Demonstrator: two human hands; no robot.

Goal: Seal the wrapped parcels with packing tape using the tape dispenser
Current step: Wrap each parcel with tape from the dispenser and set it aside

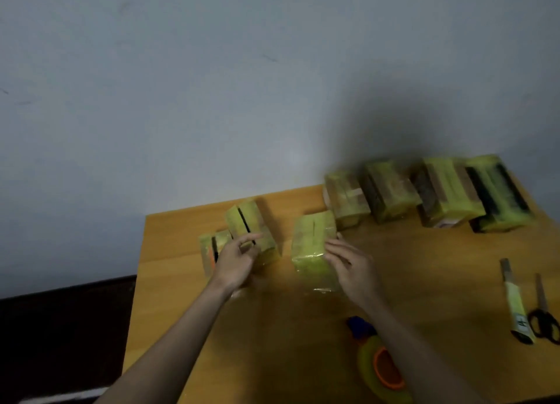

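Observation:
Several yellow-green wrapped parcels lie on a wooden table (424,276). My left hand (235,259) touches the near end of one parcel (251,231) with a dark slit, fingers loosely bent; a smaller parcel (212,246) sits just left of it. My right hand (351,267) rests with relaxed fingers against the right side of the middle parcel (312,252). The tape dispenser (378,364), yellow-green with an orange core and blue handle, lies near the front edge, partly hidden under my right forearm. The frame is blurred.
A row of larger parcels (439,191) lines the far right of the table by the wall. A box cutter (515,303) and black-handled scissors (542,315) lie at the right edge. The table's left edge drops to a dark floor.

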